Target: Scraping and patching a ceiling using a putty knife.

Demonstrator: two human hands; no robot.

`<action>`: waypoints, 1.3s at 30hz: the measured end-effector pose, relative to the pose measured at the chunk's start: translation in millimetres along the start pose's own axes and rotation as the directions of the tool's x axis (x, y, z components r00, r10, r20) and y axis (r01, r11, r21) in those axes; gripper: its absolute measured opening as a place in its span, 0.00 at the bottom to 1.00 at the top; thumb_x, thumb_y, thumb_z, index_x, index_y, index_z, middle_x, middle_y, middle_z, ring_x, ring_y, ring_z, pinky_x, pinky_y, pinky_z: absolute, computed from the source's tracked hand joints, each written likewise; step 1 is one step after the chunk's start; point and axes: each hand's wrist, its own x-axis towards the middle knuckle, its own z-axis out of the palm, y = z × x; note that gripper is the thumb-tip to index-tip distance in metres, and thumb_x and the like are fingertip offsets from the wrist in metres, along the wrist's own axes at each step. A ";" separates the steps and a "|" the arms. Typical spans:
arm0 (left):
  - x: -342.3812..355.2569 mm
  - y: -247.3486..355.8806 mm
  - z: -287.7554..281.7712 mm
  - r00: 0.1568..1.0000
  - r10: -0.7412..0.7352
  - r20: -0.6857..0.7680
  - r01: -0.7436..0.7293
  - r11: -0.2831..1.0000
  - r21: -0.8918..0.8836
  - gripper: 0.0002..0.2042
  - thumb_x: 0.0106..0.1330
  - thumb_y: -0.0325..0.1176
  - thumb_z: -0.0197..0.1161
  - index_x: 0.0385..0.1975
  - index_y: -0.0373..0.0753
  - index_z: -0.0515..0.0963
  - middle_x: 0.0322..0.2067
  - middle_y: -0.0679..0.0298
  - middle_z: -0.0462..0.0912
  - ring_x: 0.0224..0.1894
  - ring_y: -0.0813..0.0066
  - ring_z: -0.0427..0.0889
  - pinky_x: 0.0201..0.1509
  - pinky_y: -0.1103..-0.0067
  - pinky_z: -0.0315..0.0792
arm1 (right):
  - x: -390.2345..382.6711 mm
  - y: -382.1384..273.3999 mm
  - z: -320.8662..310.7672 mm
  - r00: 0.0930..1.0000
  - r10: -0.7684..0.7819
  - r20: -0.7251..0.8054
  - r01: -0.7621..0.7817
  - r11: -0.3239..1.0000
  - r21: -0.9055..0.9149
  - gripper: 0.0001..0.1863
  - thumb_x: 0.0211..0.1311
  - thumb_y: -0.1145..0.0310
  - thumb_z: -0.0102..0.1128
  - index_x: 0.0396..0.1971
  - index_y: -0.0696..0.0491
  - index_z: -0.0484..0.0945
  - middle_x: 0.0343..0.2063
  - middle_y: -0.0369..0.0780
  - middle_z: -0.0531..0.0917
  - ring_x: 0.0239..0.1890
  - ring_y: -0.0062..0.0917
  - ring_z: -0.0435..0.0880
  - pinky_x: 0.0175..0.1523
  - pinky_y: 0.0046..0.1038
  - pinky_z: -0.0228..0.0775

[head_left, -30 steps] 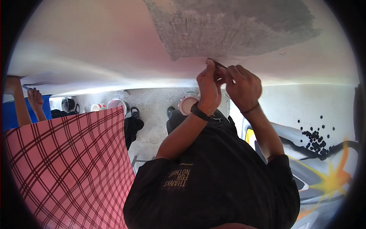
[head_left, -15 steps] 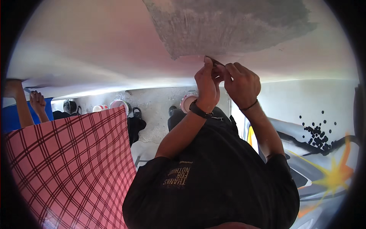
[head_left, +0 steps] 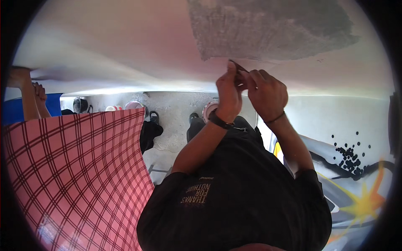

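1. Left hand (head_left: 229, 94) and right hand (head_left: 264, 93), each grip closed, pinch a small dark thin strip (head_left: 238, 66).
2. Strip slants up-left, against the white ceiling sheet (head_left: 125, 46), below the grey rough patch (head_left: 268, 25).

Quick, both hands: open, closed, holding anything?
Left hand: closed, pinching the small dark piece at the white sheet.
Right hand: closed, fingertips pinched on the same piece.

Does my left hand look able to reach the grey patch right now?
Likely yes: the left hand is at the lower edge of the grey patch, nothing between, though it and the right hand pinch a small dark piece.
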 end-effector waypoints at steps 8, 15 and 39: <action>10.4 0.0 -3.5 0.996 0.083 -0.024 -0.085 0.994 -0.071 0.19 0.76 0.49 0.56 0.30 0.40 0.78 0.26 0.67 0.81 0.27 0.79 0.78 0.29 0.82 0.70 | 1.3 -0.2 15.2 0.998 -0.014 -0.054 0.014 1.000 -0.001 0.08 0.64 0.65 0.62 0.26 0.50 0.78 0.22 0.37 0.80 0.22 0.34 0.82 0.26 0.36 0.72; 5.9 -5.1 2.1 0.994 0.090 -0.065 -0.089 0.996 0.017 0.17 0.78 0.44 0.55 0.31 0.39 0.79 0.26 0.65 0.83 0.27 0.78 0.81 0.31 0.80 0.74 | -4.9 7.9 9.8 0.997 -0.039 -0.063 0.039 0.999 0.005 0.07 0.65 0.64 0.59 0.28 0.49 0.78 0.24 0.37 0.80 0.24 0.32 0.83 0.27 0.34 0.74; 5.8 -18.9 39.3 0.993 0.100 -0.059 -0.105 0.989 -0.105 0.19 0.77 0.47 0.55 0.29 0.39 0.78 0.25 0.67 0.81 0.26 0.80 0.78 0.29 0.80 0.71 | 12.8 15.4 -22.1 0.990 -0.136 -0.045 0.129 0.984 -0.121 0.07 0.63 0.64 0.63 0.26 0.49 0.78 0.22 0.36 0.80 0.22 0.31 0.83 0.24 0.32 0.73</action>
